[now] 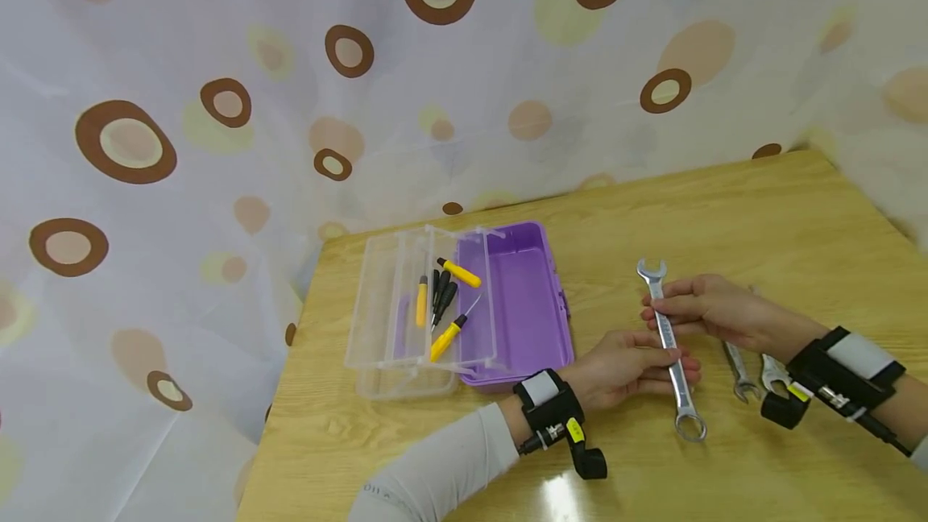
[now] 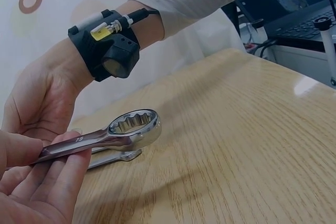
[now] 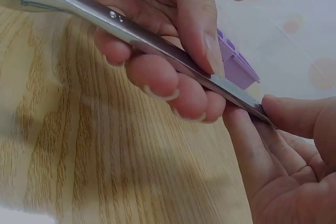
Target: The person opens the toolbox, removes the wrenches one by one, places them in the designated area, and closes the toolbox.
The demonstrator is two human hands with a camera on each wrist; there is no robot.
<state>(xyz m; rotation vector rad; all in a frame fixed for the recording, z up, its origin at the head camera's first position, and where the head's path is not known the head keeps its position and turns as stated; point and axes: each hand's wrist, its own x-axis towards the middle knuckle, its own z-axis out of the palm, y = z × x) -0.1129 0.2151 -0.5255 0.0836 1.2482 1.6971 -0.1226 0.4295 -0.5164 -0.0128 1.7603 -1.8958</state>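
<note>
A shiny combination wrench (image 1: 666, 334) is held above the table by both hands, its open jaw end pointing to the back and its ring end toward the front. My left hand (image 1: 616, 370) pinches the shaft near the ring end, thumb on top and fingers beneath. Farther up, close to the open end, my right hand (image 1: 714, 312) grips the same shaft between thumb and fingers. The ring end (image 2: 134, 125) shows a toothed inside in the left wrist view. In the right wrist view the wrench (image 3: 152, 48) runs across both hands.
Left of the hands stands an open purple toolbox (image 1: 518, 304). Its clear tray (image 1: 377, 304) carries several yellow and black screwdrivers (image 1: 448, 337). More wrenches (image 1: 739, 373) lie on the table (image 1: 616, 224) under the right forearm. A patterned curtain (image 1: 507, 63) hangs behind; a laptop (image 2: 299, 19) sits beyond the table.
</note>
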